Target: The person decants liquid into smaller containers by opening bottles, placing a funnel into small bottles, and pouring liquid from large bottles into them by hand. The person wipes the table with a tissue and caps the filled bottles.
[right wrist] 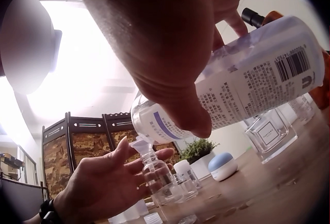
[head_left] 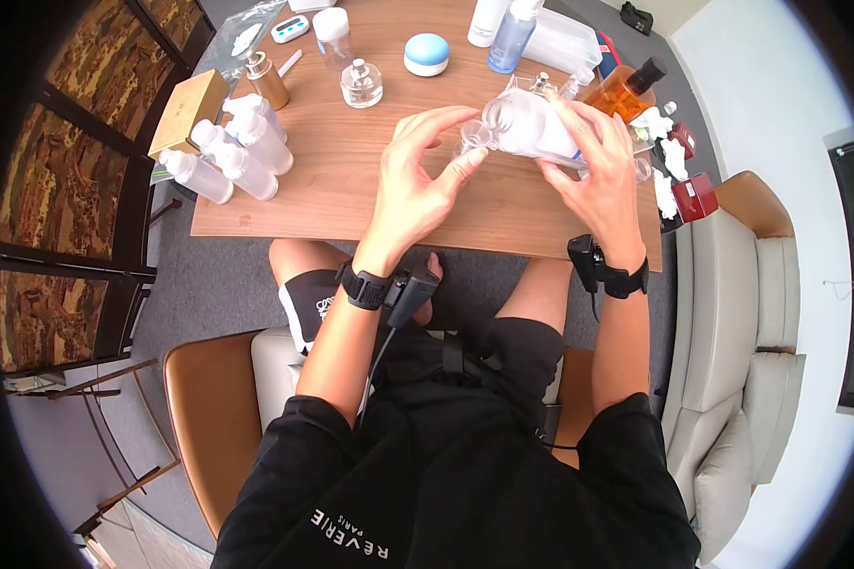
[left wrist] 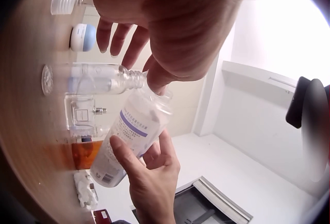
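My right hand point(head_left: 598, 161) grips a large clear bottle with a printed label point(right wrist: 247, 85), tilted with its mouth toward the left. Right at that mouth is a small clear funnel point(right wrist: 140, 144), set in the neck of an upright clear bottle point(right wrist: 160, 177) on the table. My left hand point(head_left: 417, 175) has its thumb and forefinger on either side of the funnel, pinching it at the bottle's neck. In the left wrist view, the large bottle's label point(left wrist: 131, 126) faces the camera, while the left thumb partly hides its mouth.
Several frosted bottles point(head_left: 242, 156) and a gold box point(head_left: 188, 114) stand at the table's left. Farther back are a square perfume bottle point(head_left: 361, 85) and a blue-topped round jar point(head_left: 426, 54). An amber bottle point(head_left: 621, 93) and crumpled tissues point(head_left: 669, 156) are on the right.
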